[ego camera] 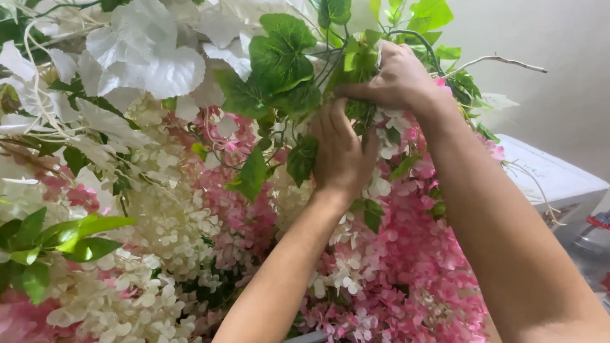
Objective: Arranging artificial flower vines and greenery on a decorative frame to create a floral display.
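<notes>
Both arms are reaching up and away from the camera into a big wall of fake flowers. The left hand (342, 152) is pointing up with its back to the camera. Its fingers are lying close together and pushing in among the leaves, so the fingertips are hiding and it is hard to tell if they are pinching anything. The right hand (397, 77) is sitting just above it, bending at the wrist and curling down. Its fingers are pressing together and seem to be gripping a green stem (416, 37) and some small leaves, but the leaves are covering the fingertips. The two hands are almost touching.

The stem is looping up by the right hand, near the top of the flowers. Big green leaves (279, 57) are hanging just left of the hands. White leaves (149, 60) are filling the top left corner. Pink flowers (419, 254) are hanging below and between the arms, and cream flowers (168, 219) are hanging to the left.

A thin bare twig (502, 60) is sticking out to the right. A white box (553, 178) is sitting behind the right arm, partly hidden. Something red at the right edge is cut off and too blurry to name. The elbows are running out of the picture.
</notes>
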